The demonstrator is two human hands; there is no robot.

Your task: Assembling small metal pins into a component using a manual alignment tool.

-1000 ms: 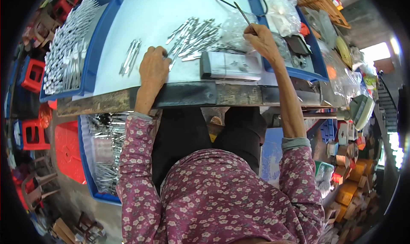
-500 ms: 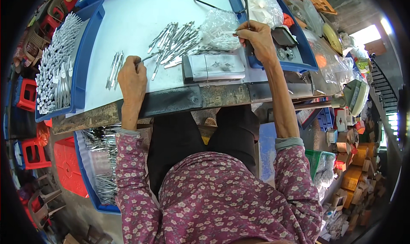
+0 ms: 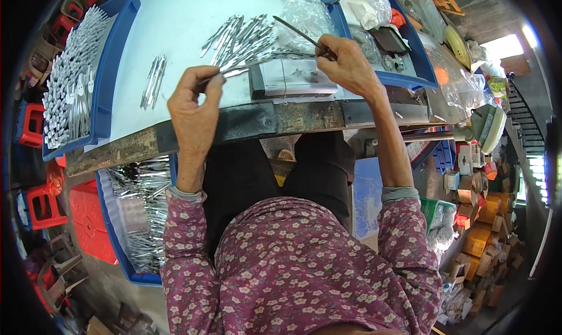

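Note:
Between the thumb and fingers of my left hand (image 3: pixel 196 98) is a slim metal piece, mostly hidden by the fingers. My right hand (image 3: pixel 350 65) is closed round a slim dark metal rod (image 3: pixel 295 31), whose pointed end slants up and left. A thin dark line runs from one hand toward the other above the block; whether it belongs to the held piece I cannot tell. Beyond my hands lies a pile of slim silver metal pieces (image 3: pixel 240 39). A smaller group of such pieces (image 3: pixel 153 83) lies to the left. Below the right hand sits a paper-covered block (image 3: pixel 293 80) with a dark end.
A blue tray (image 3: pixel 111 71) full of upright white-and-silver pieces (image 3: pixel 73 71) stands at left. Clear plastic bags (image 3: pixel 307 16) and another blue tray (image 3: pixel 404 79) are at right. The worn table edge (image 3: pixel 304 117) runs before me; a blue bin (image 3: pixel 137 276) of metal pieces sits below.
My left hand has moved right and turned, with its thumb now up. My right hand has come lower, and the dark rod has swung from upright to slanting left.

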